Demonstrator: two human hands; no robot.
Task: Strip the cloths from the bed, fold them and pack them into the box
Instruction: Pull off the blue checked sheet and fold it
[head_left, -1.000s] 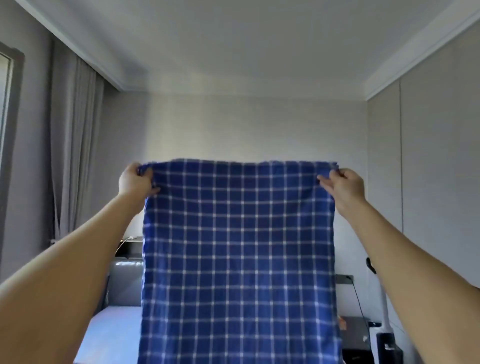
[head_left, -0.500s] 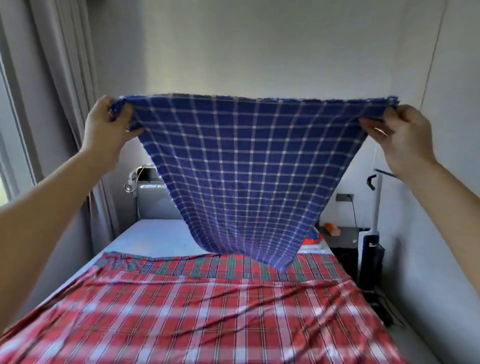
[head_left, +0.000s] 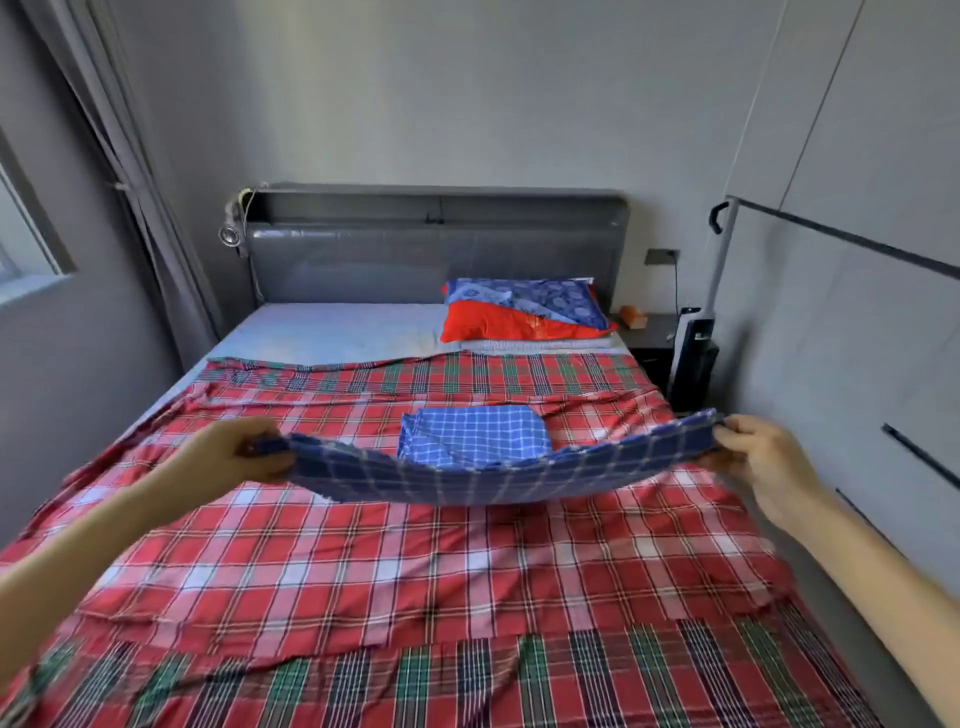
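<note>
You're pinching the blue checked cloth (head_left: 467, 480) taut — left hand (head_left: 236, 453) at 9 o'clock, right hand (head_left: 762, 462) at 3 — so lay it down level.

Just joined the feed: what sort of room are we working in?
A bedroom, most likely: a bed with a grey padded headboard, pillows at its head, and a long curtain.

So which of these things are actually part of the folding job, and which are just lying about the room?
Part of the job:
- dark blue checked cloth, held between left hand and right hand
- folded light blue cloth on the bed
- red plaid cloth spread over the bed
(No box in view.)

Just lying about:
- red pillow
- blue patterned pillow
- curtain
- upright cleaner
- nightstand
</note>
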